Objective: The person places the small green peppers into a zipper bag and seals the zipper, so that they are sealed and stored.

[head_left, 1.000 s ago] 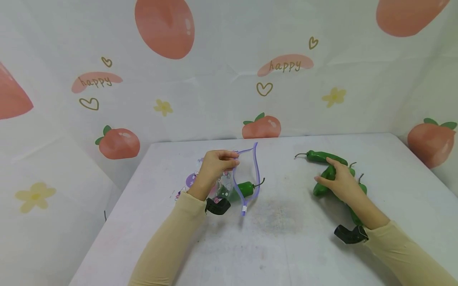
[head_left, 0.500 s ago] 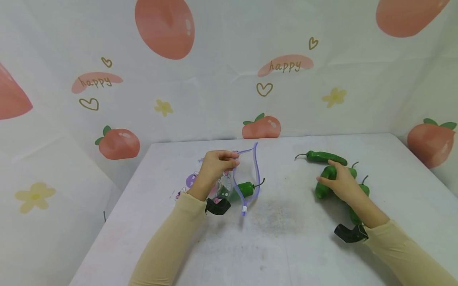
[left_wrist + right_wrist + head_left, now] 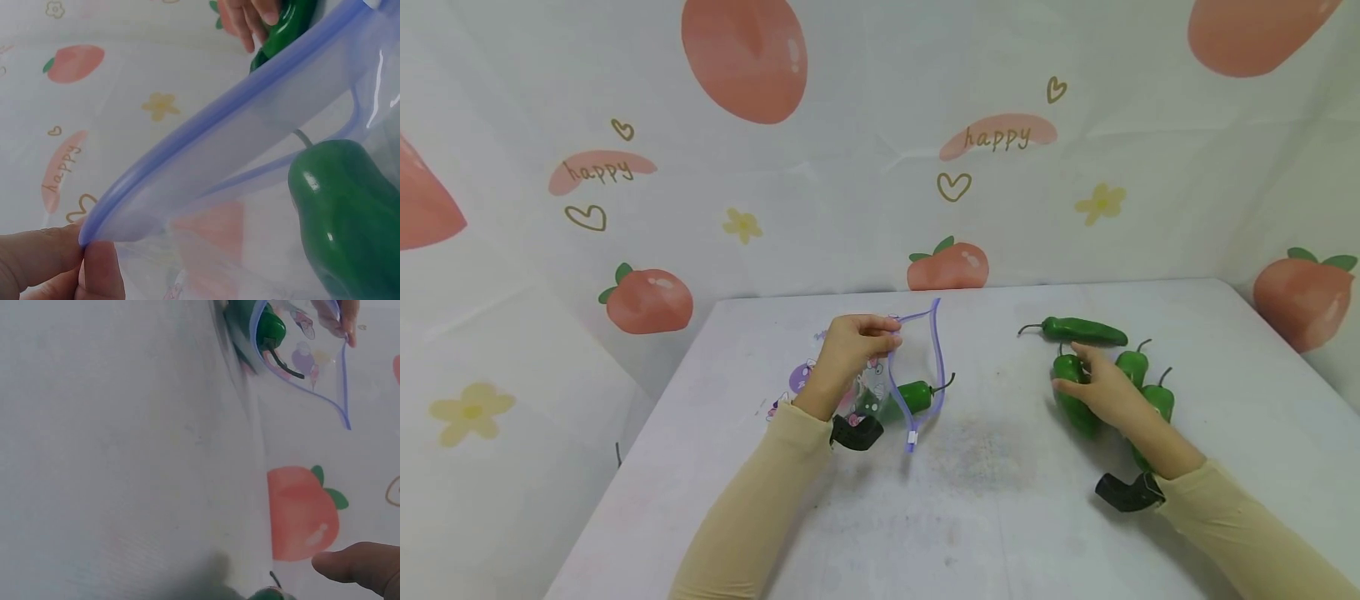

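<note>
My left hand [image 3: 848, 357] pinches the purple zip edge of a clear printed zip bag [image 3: 872, 377] and holds its mouth apart toward the right. Inside, a green pepper [image 3: 916, 397] lies with its stem poking out through the mouth. In the left wrist view, thumb and fingers [image 3: 100, 265] squeeze the rim. At the right, my right hand [image 3: 1108, 392] holds another green pepper [image 3: 1081, 418], its thumb across the front and a finger near the stem end. Only the thumb [image 3: 359, 565] and that pepper's top [image 3: 270, 594] show in the right wrist view.
Behind the right hand lies a long green pepper [image 3: 1084, 331] on the white table [image 3: 992, 517]. More green peppers [image 3: 1133, 363] sit just right of that hand, partly hidden by it. A printed cloth backdrop [image 3: 850, 183] rises at the table's far edge.
The pepper at my right hand has turned and shifted slightly left, so its stem now points up and away. The right hand has moved slightly left. My left hand and the bag stay put.
</note>
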### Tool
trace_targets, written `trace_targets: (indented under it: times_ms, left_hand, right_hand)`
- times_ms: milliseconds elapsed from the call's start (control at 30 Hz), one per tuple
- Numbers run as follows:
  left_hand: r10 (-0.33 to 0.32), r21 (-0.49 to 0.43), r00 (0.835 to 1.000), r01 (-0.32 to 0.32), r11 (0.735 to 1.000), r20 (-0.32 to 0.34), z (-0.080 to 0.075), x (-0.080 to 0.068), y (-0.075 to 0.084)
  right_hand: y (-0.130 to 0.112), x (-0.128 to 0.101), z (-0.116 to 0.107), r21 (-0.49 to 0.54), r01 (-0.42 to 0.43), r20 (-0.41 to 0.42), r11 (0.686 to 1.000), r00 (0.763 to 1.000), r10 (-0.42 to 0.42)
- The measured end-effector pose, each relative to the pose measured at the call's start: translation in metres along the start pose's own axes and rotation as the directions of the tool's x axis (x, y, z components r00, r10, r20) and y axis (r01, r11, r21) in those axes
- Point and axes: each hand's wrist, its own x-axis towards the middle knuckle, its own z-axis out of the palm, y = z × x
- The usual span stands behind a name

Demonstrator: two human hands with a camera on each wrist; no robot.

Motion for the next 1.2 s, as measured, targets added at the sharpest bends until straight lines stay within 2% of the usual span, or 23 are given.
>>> trace_targets:
  times_ms: [367, 933, 1200]
  left_hand:
    - [-0.007, 0.008, 1.000, 0.007, 1.000, -0.010, 0.002, 0.002, -0.001]
    - [0.009, 0.003, 1.000, -0.009, 1.000, -0.003, 0.003, 0.001, -0.001]
    - [0.001, 0.003, 1.000, -0.001, 1.000, -0.004, 0.003, 0.001, 0.000]
  right_hand:
    - [0.003, -0.001, 0.011, -0.018, 0.083, 0.011, 0.996, 0.997, -0.083]
    - [0.001, -0.007, 0.010, -0.143, 0.130, 0.026, 0.981, 0.991, -0.128]
    - [0.002, -0.008, 0.010, -0.152, 0.142, 0.011, 0.978, 0.990, -0.142]
